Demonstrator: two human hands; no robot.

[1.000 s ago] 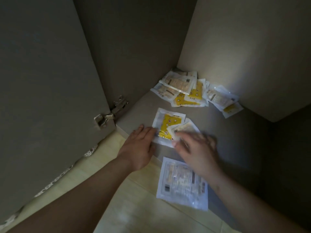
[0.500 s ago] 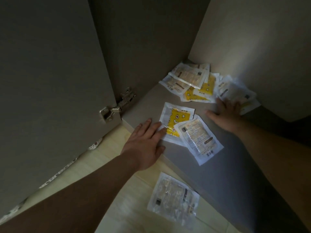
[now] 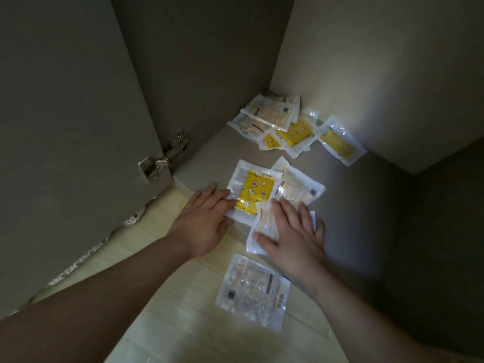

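Cupboard low to the floor, door (image 3: 65, 127) swung open on the left, hinge (image 3: 167, 159) at the shelf's front corner. Dim light.

- Left hand (image 3: 207, 221): grip spread, fingers straight, tips pressing the left border of the yellow packet (image 3: 258, 191). Nothing pinched.
- Right hand (image 3: 290, 231): grip spread too, palm and fingers flat on a pale packet (image 3: 264, 224), thumb out to the left across its lower part.
- Yellow packet lies flat near the front of the shelf (image 3: 353, 205). The pale packet is just right of it, touching or lapping its lower corner. Its near corner seems to overhang the shelf's front edge.
- Second pale packet (image 3: 298, 187) lies behind the right fingertips, partly tucked under the yellow one's right side.
- Heap (image 3: 282, 124) of similar packets sits in the back corner, well apart from the hands.
- Floor packet (image 3: 251, 289), clear-fronted, lies on the floor (image 3: 162, 310) below the right wrist.

Handling, as judged: thin film sachets with a flat pad inside, so very light, floppy and slick. They should slide under a flat palm with little pressure but be awkward to lift off a smooth shelf. Best hold is a pinch on the clear sealed border, easiest at a corner drawn past the shelf edge. They are not fragile, though stacked ones may skate off each other.
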